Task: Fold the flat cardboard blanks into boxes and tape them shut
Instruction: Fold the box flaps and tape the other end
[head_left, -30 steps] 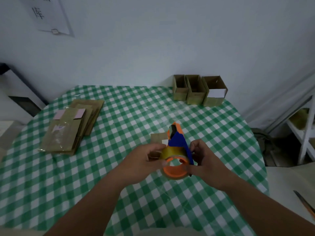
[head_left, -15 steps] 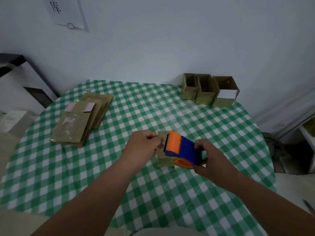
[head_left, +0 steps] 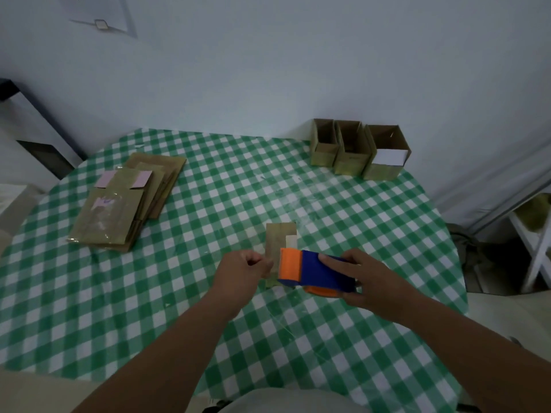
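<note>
The right hand (head_left: 369,281) grips a blue and orange plastic tape dispenser (head_left: 313,271), fingers curled over its top. The left hand (head_left: 243,274) is curled just beside the dispenser's orange end; whether it pinches tape I cannot tell. A small folded brown cardboard box (head_left: 278,238) lies on the green checked counter (head_left: 208,210) just beyond both hands. A stack of flat brown cardboard blanks (head_left: 125,204) lies well beyond the left hand.

R hand (head_left: 368,281): grips tape dispenser (head_left: 316,272), over box (head_left: 279,239), table (head_left: 208,216) centre
L hand (head_left: 241,274): curled, just left of dispenser
Blanks (head_left: 125,201): stacked, left edge
Open boxes (head_left: 357,150): 3, far-right edge
</note>
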